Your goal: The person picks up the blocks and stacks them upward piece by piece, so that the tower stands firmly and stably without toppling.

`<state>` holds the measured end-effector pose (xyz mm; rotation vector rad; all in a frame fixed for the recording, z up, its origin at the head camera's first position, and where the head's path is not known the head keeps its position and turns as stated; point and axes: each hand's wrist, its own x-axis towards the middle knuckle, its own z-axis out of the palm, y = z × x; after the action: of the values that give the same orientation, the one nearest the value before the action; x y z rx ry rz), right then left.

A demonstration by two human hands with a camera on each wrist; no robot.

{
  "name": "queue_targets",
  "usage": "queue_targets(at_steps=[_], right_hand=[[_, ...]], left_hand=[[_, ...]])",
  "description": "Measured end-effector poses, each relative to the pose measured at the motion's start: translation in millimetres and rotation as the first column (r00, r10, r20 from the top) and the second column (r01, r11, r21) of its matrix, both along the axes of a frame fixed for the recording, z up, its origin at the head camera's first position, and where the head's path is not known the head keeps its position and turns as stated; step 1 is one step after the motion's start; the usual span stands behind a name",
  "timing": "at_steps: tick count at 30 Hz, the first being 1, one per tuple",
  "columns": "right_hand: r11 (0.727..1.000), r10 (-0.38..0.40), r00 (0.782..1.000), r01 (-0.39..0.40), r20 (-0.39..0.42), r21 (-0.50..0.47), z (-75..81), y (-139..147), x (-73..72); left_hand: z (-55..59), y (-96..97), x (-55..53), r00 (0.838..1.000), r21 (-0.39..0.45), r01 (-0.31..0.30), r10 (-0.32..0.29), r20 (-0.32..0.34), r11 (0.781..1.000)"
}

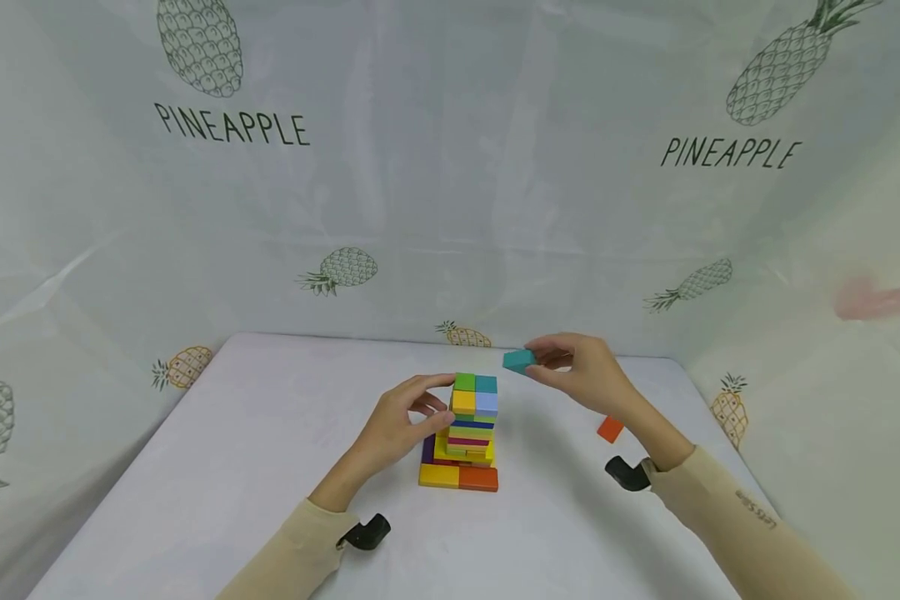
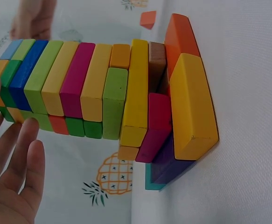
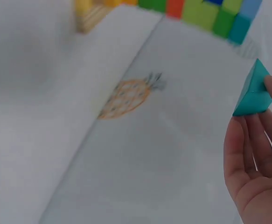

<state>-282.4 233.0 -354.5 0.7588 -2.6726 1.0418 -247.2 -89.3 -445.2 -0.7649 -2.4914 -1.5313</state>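
A tower of stacked colored wooden blocks (image 1: pixel 471 433) stands upright on a wider base, with yellow, orange and purple blocks at the bottom. My left hand (image 1: pixel 401 422) holds its upper left side lightly, thumb at the front and index fingertip toward the back of the top. In the left wrist view, the other fingers of that hand (image 2: pixel 17 163) lie beside the tower's side. Up and to the right of the tower, my right hand (image 1: pixel 581 367) pinches a teal triangular block (image 3: pixel 254 95) between thumb and fingertips, apart from the stack. The top shows green, teal, yellow and light blue pieces.
A loose orange block (image 1: pixel 611 429) lies on the white table (image 1: pixel 270 433) beneath the right forearm. Behind the table hangs a pale cloth (image 1: pixel 510 208) printed with pineapples. Black wrist mounts (image 1: pixel 369 532) show below both sleeves.
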Motion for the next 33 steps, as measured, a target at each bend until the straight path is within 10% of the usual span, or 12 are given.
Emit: queue_targets(at_steps=[8, 33], right_hand=[[0.987, 0.159, 0.986, -0.159, -0.047, 0.018, 15.1, -37.8, 15.2], [0.973, 0.224, 0.974, -0.223, -0.013, 0.051, 3.3, -62.5, 5.8]], left_hand=[[-2.2, -1.7, 0.0, 1.000, 0.004, 0.009, -0.009, -0.011, 1.000], [0.1, -3.0, 0.8, 0.999, 0.003, 0.020, -0.020, -0.033, 1.000]])
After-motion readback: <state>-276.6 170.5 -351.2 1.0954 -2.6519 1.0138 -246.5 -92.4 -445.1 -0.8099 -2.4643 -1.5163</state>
